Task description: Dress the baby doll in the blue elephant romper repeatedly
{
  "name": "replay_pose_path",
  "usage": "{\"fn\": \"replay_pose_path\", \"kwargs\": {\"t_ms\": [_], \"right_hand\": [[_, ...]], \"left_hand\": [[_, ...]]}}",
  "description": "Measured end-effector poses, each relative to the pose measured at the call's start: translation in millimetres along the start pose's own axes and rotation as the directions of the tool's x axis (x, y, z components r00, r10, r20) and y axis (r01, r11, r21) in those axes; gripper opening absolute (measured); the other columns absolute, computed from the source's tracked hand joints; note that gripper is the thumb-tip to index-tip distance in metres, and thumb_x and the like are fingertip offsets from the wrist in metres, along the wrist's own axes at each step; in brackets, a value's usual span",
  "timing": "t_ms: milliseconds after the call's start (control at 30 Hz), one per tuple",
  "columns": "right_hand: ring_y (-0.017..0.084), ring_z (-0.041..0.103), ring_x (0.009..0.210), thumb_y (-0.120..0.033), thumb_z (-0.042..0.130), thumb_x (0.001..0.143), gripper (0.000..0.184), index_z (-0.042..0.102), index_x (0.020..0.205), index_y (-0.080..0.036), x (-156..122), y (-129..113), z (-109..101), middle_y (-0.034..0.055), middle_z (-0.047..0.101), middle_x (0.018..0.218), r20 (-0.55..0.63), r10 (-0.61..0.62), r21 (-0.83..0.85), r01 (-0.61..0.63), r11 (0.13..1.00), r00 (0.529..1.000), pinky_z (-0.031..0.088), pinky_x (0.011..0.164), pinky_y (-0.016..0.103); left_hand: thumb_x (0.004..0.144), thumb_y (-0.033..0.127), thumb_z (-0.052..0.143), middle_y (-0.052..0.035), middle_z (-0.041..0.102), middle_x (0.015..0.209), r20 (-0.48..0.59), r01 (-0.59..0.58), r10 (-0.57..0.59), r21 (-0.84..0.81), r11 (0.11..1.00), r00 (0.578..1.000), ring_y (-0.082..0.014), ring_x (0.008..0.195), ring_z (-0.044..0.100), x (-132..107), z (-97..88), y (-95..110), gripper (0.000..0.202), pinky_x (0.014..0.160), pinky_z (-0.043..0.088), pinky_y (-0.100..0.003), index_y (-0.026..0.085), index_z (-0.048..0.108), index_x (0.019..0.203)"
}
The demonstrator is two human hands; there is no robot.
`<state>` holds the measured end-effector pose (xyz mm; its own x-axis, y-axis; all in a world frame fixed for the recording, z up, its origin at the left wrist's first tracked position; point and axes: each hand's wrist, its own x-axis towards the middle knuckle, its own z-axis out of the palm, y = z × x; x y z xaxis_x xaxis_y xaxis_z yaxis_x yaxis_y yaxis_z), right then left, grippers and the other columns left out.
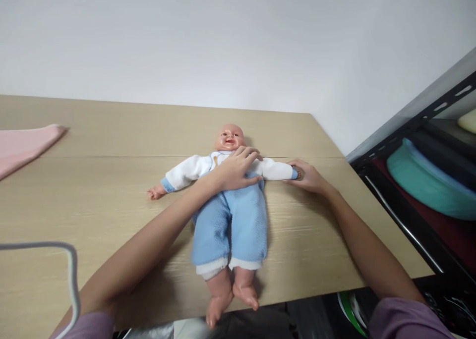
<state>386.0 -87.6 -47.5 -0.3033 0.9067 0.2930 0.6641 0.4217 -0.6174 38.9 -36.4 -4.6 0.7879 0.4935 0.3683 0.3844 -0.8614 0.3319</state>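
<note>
A bald baby doll lies on its back on the wooden table, its head toward the wall. It wears a white top with blue cuffs and fluffy blue trousers with white hems. My left hand lies across the doll's chest, with fingers and thumb around its shoulder at the top of the sleeve. On the right, my right hand is closed around the end of the doll's outstretched arm, at the blue cuff. The doll's small hand there is mostly hidden. Its other arm lies free, and its bare feet reach the table's near edge.
The wooden table meets a white wall. A pink cloth lies at the far left. A grey cable bends in at lower left. At right stands a black metal rack holding a teal basin.
</note>
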Motion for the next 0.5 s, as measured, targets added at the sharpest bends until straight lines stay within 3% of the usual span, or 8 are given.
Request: {"fn": "replay_pose_path", "kwargs": {"t_ms": [167,267,400,500], "right_hand": [[0.028,0.075,0.094,-0.057,0.100,0.073,0.061,0.072,0.114,-0.022,3,-22,8,0.0066,0.079,0.106,-0.227,0.049,0.180,-0.008,0.984,0.973,0.063,0.086,0.041],[0.030,0.076,0.114,-0.055,0.101,0.076,0.065,0.069,0.124,-0.025,4,-44,22,0.0093,0.077,0.122,-0.316,0.032,0.268,0.057,0.962,0.948,0.064,0.102,0.043],[0.032,0.059,0.152,-0.058,0.095,0.084,0.090,0.049,0.157,-0.031,5,-47,44,0.0142,0.057,0.165,-0.296,-0.015,0.399,0.138,0.907,0.955,0.053,0.127,0.049],[0.035,0.058,0.152,-0.059,0.088,0.091,0.089,0.043,0.164,-0.032,4,-34,51,0.0155,0.053,0.167,-0.170,-0.057,0.337,0.113,0.935,0.984,0.051,0.128,0.057]], "left_hand": [[0.094,0.039,0.079,-0.0200,0.064,0.152,0.059,0.061,-0.071,0.153,0.986,0.996,-0.0404,0.137,0.057,24,-4.3,26,0.064,0.115,0.047,-0.054,0.016,0.056,0.149],[0.097,0.033,0.071,-0.0176,0.072,0.136,0.031,0.141,-0.150,0.200,0.970,0.988,-0.0378,0.123,0.064,31,1.2,32,0.045,0.106,0.051,-0.052,0.016,0.062,0.137],[0.093,0.033,0.069,-0.0152,0.075,0.125,-0.107,0.183,-0.177,0.047,0.982,0.978,-0.0357,0.114,0.068,21,8.0,23,0.040,0.101,0.054,-0.049,0.018,0.064,0.129],[0.089,0.038,0.070,-0.0154,0.076,0.122,-0.238,0.191,-0.208,-0.094,0.977,0.949,-0.0363,0.113,0.069,9,7.9,14,0.043,0.100,0.055,-0.049,0.017,0.064,0.126]]}}
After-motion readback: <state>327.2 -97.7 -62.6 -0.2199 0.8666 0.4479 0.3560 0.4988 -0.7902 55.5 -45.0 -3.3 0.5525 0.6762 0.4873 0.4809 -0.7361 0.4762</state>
